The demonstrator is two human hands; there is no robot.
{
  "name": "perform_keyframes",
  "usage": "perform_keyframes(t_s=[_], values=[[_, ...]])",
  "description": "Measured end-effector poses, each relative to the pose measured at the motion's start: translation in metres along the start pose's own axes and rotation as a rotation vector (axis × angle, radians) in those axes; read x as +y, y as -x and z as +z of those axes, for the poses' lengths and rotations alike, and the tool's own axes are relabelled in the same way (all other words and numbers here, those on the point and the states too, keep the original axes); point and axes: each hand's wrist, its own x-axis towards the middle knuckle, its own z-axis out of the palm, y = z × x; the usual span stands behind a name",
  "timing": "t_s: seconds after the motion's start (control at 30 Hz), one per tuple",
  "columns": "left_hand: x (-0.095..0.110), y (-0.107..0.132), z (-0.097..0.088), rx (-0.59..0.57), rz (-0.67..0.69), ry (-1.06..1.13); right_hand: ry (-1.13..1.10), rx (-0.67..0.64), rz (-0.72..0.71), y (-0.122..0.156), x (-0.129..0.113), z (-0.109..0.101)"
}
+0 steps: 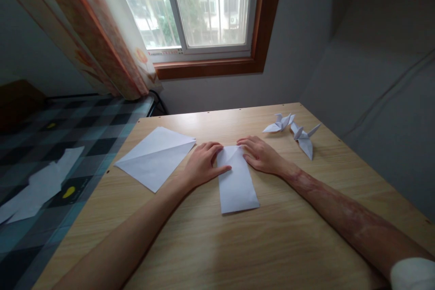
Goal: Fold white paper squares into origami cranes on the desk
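Note:
A white folded sheet of paper point(237, 186) lies lengthwise on the wooden table, with a diagonal crease near its far end. My left hand point(204, 163) holds its left edge, the thumb resting on top of the paper and the fingers curled at the far left corner. At the far right corner my right hand point(260, 154) grips the paper, its fingertips close together; what lies under them is hidden. Left of my left hand is a stack of white square paper sheets point(156, 158), the top one creased across the middle.
Two folded paper cranes, one farther back point(279, 123) and one nearer point(303, 139), stand at the table's point(190, 244) far right. Cut paper pieces point(45, 186) lie on the checked bed cover point(102, 120) at left. A window and curtain point(112, 31) are beyond.

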Motion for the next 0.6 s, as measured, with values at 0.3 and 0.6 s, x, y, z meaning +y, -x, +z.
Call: perform_keyframes(t_s=[0.3, 0.6], values=[[-0.013, -0.003, -0.021, -0.158, 0.200, 0.077, 0.032, -0.033, 0.019, 0.002, 0.002, 0.002], [-0.009, -0.004, -0.049, -0.414, 0.248, 0.096, 0.062, -0.003, 0.086, 0.003, 0.007, 0.007]])
